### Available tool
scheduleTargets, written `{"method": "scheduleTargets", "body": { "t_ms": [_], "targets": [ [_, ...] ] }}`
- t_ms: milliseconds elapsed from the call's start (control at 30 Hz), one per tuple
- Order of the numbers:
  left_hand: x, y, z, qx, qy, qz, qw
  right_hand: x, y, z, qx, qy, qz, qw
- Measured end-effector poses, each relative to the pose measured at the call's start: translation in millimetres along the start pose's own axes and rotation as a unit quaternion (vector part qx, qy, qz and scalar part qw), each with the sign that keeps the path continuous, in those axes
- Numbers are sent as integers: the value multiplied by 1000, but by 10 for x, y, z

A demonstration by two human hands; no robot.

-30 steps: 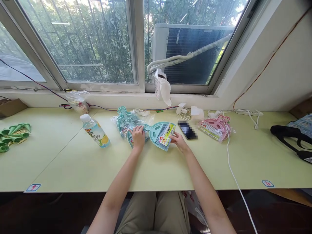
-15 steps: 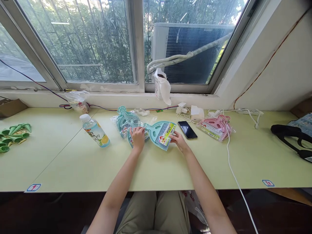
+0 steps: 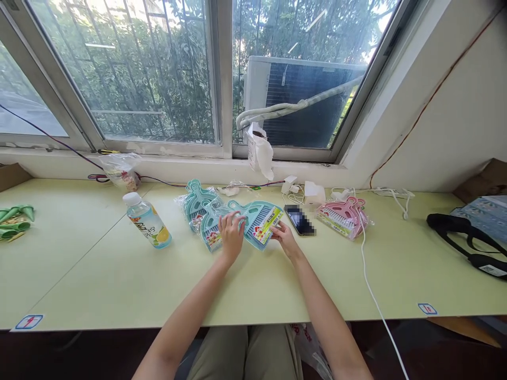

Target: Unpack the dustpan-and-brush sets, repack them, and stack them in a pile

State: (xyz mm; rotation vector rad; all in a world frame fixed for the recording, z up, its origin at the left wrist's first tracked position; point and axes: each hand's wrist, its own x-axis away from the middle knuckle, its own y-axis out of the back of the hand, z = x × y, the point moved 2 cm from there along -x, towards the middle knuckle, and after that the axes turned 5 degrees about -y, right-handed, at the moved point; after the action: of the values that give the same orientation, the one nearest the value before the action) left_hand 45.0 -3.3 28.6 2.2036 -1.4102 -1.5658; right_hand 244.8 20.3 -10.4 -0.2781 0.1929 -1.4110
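Head view has one big window [image 3: 154,79] over one long yellow table [image 3: 119,285]. Far right on it lies a black strap [image 3: 473,245], well apart from the hands. One green pile [image 3: 210,215] of dustpans, at least two, sits left of the hands. One pink bunch [image 3: 344,215] lies in clear wrap on the right; I can't count those. One more green dustpan [image 3: 259,219] is between the hands. The left hand [image 3: 232,236] has bent fingers near its handle; I can't tell if they grip. The right hand [image 3: 285,240] pinches its brush end. One bottle [image 3: 150,224] is left of the pile. One phone [image 3: 296,217] lies close behind the right hand, in the way there. One white cord [image 3: 370,284] crosses the pink bunch.
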Motion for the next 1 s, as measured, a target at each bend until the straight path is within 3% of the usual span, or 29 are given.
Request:
{"method": "scheduleTargets", "body": {
  "t_ms": [100, 200, 267, 367, 433, 633, 800, 900, 1000],
  "targets": [
    [27, 41, 2, 60, 111, -123, 984, -4, 7, -8, -9, 11, -13, 1000],
    [-6, 49, 113, 219, 235, -202, 925, 0, 1, -4, -21, 20, -13, 999],
    [-64, 5, 203, 374, 297, -173, 862, 8, -11, 0, -24, 20, -7, 999],
    [-122, -98, 245, 565, 340, -34, 751, 24, -38, 1, -24, 15, 11, 1000],
    [-103, -152, 201, 614, 343, 40, 710, 29, -50, -4, -24, 13, 19, 999],
    [58, -263, -13, 641, 331, 89, 686, -16, -19, -29, -47, 9, -22, 999],
    [93, -342, -42, 646, 338, 118, 674, -49, 19, -37, -61, 22, -65, 996],
    [101, -355, -26, 641, 340, 117, 678, -46, 9, -39, -49, 24, -61, 997],
    [121, -348, -14, 614, 336, 120, 704, -35, -13, -37, -37, 26, -56, 997]
  ]
}}
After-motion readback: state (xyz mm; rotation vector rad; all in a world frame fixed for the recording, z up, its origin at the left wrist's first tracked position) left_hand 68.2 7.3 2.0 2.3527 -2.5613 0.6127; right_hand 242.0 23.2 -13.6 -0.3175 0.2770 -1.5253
